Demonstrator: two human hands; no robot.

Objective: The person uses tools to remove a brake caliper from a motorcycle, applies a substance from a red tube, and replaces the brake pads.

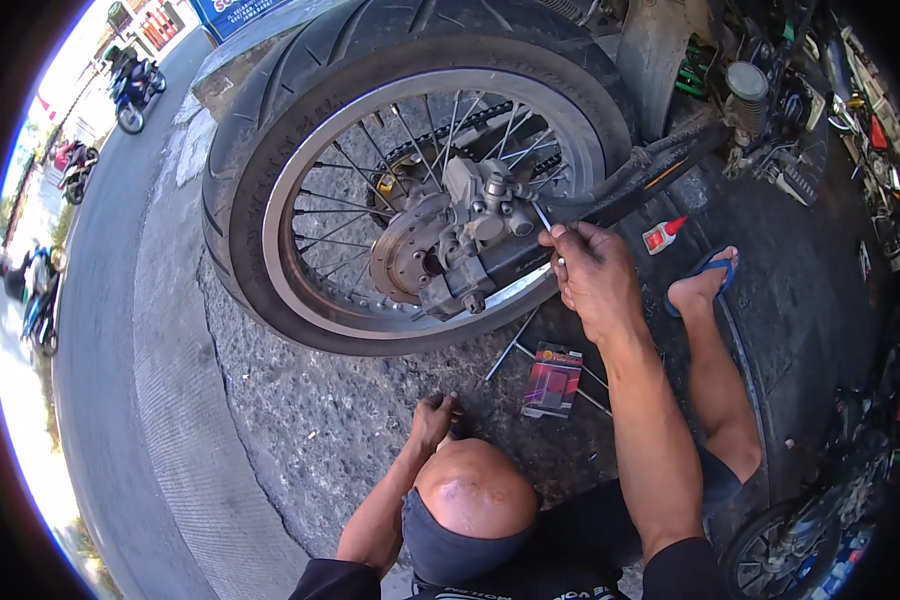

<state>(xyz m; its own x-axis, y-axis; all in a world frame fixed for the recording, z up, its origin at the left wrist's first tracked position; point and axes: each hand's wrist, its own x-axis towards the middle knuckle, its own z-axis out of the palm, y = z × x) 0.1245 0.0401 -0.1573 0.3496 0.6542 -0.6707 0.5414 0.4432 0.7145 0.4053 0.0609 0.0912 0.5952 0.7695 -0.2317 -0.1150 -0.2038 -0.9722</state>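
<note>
My right hand is closed on a thin metal rod-like tool, its upper end at the brake caliper of a motorcycle's rear wheel. The exact kind of tool does not show. Beside the caliper are the brake disc and the black swingarm. My left hand is low beside my bent knee, fingers curled in; anything in them is hidden. Below the wheel, a T-handle wrench lies on the ground, partly under a red and black blister pack.
A white bottle with a red cap is on the dark floor near my sandalled foot. The spoked wheel's tyre stands beside the concrete road edge. Riders on motorbikes are on the road at left. More motorcycle parts are at right.
</note>
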